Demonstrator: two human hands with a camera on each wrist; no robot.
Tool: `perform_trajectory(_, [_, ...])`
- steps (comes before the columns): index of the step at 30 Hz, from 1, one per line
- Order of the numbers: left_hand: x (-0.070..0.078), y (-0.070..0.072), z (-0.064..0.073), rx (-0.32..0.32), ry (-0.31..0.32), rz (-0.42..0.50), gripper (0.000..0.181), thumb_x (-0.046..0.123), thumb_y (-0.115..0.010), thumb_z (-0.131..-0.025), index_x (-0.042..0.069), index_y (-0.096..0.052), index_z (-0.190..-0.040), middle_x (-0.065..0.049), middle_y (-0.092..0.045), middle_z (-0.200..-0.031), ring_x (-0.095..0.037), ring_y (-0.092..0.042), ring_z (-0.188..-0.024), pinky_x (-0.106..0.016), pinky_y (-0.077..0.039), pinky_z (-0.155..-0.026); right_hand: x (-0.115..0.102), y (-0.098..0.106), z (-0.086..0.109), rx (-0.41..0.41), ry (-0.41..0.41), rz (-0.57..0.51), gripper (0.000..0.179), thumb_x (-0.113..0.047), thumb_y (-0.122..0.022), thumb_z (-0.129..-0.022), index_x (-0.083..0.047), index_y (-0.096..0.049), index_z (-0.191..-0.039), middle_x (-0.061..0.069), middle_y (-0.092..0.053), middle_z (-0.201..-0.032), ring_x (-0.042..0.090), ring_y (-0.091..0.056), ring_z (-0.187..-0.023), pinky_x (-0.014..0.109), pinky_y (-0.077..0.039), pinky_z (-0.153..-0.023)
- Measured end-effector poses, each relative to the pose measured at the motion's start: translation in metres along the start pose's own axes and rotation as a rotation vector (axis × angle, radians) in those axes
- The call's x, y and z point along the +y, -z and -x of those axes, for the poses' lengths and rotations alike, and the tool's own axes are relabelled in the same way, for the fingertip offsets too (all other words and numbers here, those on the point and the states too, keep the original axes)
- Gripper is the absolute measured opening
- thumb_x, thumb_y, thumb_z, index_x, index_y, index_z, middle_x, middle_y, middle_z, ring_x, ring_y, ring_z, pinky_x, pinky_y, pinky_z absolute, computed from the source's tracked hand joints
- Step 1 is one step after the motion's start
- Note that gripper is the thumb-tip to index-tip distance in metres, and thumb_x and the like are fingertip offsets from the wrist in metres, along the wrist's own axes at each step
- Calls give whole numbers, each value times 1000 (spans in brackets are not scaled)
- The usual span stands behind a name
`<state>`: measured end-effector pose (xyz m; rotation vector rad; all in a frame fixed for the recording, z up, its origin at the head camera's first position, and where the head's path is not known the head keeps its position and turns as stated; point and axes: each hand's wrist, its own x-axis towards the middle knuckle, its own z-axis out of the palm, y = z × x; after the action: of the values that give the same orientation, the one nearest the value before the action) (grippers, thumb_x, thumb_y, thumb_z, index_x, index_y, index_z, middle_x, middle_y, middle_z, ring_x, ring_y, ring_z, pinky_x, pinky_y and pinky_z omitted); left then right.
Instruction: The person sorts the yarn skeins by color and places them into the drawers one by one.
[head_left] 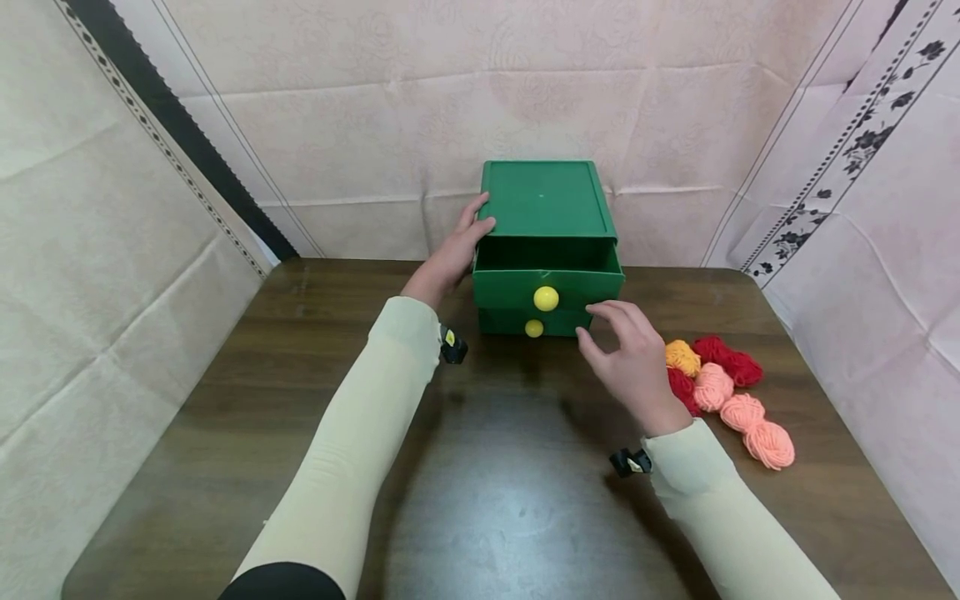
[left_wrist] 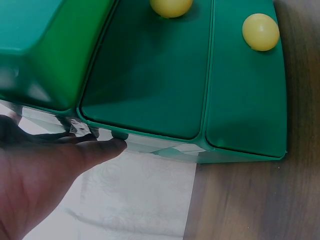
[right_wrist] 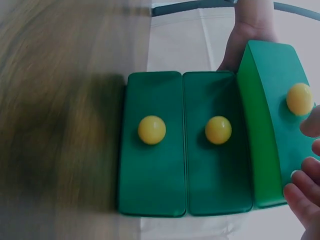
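A green three-drawer box [head_left: 546, 200] stands at the table's back, its top drawer [head_left: 510, 287] pulled out; inside the visible part I see nothing. Each drawer front carries a yellow knob [head_left: 546, 298]; the lower two drawers [right_wrist: 155, 185] are closed in the right wrist view. My left hand [head_left: 455, 254] rests along the box's left side, fingers extended, thumb [left_wrist: 102, 150] against the side wall. Near the right part of the top drawer's front is my right hand [head_left: 630, 358], fingers loosely bent and holding nothing. Whether its fingertips touch the drawer I cannot tell.
Right of my right hand lie several small yarn skeins: a yellow one [head_left: 682, 357], dark red ones [head_left: 727, 360] and pink ones [head_left: 768, 443]. The brown wooden table [head_left: 495, 483] meets pale cloth walls [head_left: 360, 150] at the back and sides.
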<state>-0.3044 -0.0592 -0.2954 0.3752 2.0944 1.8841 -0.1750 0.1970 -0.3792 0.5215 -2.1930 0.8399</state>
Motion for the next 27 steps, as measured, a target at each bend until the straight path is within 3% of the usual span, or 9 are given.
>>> perform_trajectory(15, [0, -1, 0, -10, 5, 3, 58, 35, -35, -105, 38, -5, -155, 5, 1, -164, -20, -10, -150, -48, -27, -116, 20, 18, 13, -91, -60, 72, 42, -16, -79, -79, -4, -65, -117, 14, -64, -120, 29, -59, -111, 51, -51, -90])
perform_trajectory(27, [0, 0, 1, -10, -9, 7, 58, 34, -35, -105, 37, -5, -155, 5, 3, -164, -18, -7, -150, -48, -24, -117, 28, 31, 15, -270, -182, 119, 56, -19, -79, -79, -8, -56, -129, 18, -55, -131, 36, -54, -118, 58, -49, -90])
